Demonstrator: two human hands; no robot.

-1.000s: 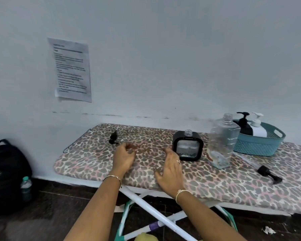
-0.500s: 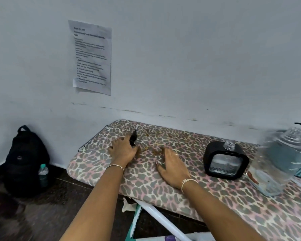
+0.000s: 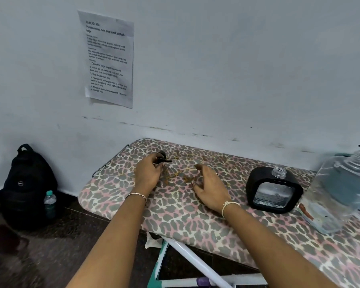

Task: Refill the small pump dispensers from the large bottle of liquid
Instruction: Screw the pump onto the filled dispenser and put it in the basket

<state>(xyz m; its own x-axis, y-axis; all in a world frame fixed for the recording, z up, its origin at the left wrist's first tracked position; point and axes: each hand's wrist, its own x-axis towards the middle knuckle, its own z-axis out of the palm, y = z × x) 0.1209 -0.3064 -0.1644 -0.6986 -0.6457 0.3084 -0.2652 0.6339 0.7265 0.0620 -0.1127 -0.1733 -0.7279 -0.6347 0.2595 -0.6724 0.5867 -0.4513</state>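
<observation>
Left hand grips a small part at the bench's far left; right hand lies near it, fingers loosely curled, holding nothing. At right, the bottle stands uncapped, apparently ready to pour. Just left of it, the dispenser stands open-necked, seemingly awaiting a refill. The gripped part is a black pump, likely the dispenser's top.

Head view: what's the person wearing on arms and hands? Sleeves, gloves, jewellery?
Both forearms are bare, with no sleeves or gloves in view. Left hand: thin metallic chain bracelet at the wrist. Right hand: pale cream cord band, knotted, at the wrist, and a thin ring on one finger.
</observation>
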